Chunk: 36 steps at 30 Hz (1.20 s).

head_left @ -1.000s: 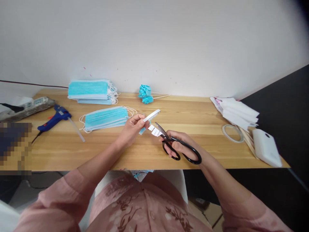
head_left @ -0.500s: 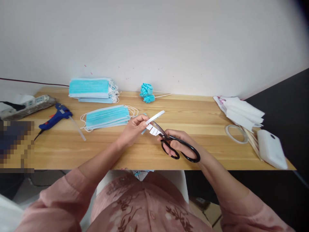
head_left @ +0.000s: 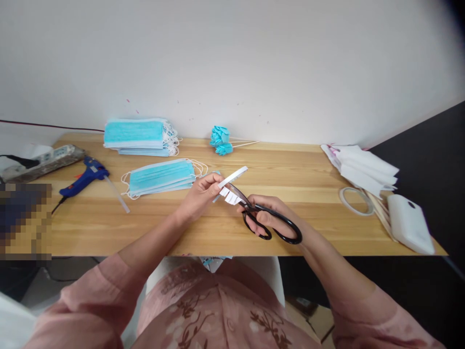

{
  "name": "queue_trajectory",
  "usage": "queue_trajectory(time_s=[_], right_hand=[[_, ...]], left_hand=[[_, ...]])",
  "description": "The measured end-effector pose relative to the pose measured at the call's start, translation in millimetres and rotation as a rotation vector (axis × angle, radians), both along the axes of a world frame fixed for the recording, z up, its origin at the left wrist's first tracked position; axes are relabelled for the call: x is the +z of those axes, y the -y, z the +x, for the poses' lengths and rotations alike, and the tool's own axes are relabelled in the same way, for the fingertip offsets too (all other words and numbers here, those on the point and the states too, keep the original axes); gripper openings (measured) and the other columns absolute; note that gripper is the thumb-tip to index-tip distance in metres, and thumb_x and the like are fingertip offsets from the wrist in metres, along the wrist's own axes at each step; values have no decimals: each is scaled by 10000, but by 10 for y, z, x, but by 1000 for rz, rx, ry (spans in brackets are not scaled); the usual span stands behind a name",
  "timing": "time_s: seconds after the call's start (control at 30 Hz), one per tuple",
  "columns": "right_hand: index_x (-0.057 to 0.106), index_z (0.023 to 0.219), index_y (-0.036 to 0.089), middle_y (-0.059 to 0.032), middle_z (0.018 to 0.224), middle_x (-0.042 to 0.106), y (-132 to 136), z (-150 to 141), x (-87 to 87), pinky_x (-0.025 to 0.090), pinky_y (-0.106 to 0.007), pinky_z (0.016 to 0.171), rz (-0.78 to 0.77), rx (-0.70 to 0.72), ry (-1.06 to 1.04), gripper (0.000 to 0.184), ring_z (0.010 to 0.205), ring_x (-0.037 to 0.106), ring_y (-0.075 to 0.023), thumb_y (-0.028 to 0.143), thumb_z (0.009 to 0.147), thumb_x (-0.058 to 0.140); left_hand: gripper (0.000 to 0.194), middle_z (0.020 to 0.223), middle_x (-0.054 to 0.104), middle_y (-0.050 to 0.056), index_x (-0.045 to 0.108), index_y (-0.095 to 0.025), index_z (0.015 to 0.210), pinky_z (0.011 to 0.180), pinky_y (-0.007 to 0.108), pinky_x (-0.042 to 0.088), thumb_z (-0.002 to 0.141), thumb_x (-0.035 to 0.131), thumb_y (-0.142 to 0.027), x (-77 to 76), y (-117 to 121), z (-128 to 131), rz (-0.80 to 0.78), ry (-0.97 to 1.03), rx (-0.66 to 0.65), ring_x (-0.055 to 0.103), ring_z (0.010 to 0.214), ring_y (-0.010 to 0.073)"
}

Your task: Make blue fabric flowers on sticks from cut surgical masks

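Note:
Over the middle of the table, my left hand (head_left: 203, 194) pinches a white strip (head_left: 236, 176) between thumb and fingers. Short white fringe-like pieces (head_left: 230, 196) hang below the strip; I cannot tell whether they are paper or fabric. My right hand (head_left: 271, 213) is closed around the handles of black-handled scissors (head_left: 281, 224). The scissor blades point up and left, right at the strip and its fringe. Just behind my left hand lie several blue face masks (head_left: 162, 178) with white ear loops.
A taller mask stack (head_left: 134, 133) sits at the back left. Beside it are blue flowers on sticks (head_left: 220, 138). At left lie a blue glue gun (head_left: 85, 177) and a power strip (head_left: 47, 162). White sheets (head_left: 366, 167), a tape roll (head_left: 356, 201) and a white box-like device (head_left: 410, 224) are at right.
Almost nothing differs. Both hands, the strip and the scissors stay in nearly the same place; the view has shifted very slightly.

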State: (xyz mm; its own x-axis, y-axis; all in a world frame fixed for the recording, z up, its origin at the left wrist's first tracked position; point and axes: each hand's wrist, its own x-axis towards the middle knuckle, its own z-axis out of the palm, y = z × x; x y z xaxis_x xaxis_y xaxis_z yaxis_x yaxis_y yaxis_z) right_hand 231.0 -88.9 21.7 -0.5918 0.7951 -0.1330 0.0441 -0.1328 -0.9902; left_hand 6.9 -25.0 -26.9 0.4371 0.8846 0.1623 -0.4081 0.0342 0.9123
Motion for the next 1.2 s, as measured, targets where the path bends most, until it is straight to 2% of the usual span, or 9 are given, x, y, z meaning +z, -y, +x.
queue_trajectory(time_s=[0.87,1.2], right_hand=[[600,1074,131,10,680,587,-2,-28,32,377,-194,430,-14,5,-9,620,469,491,-66,700,835,662],[608,1091,133,2,697,598,25,13,25,386,-200,436,-20,-18,11,614,478,509,-75,690,838,666]], left_hand=[[412,784,691,32,695,-158,854,656,280,436,780,795,-551,50,14,8,-22,29,-19,606,681,140],[468,817,688,55,677,-160,790,675,286,458,730,811,-604,111,29,30,-71,79,32,600,731,157]])
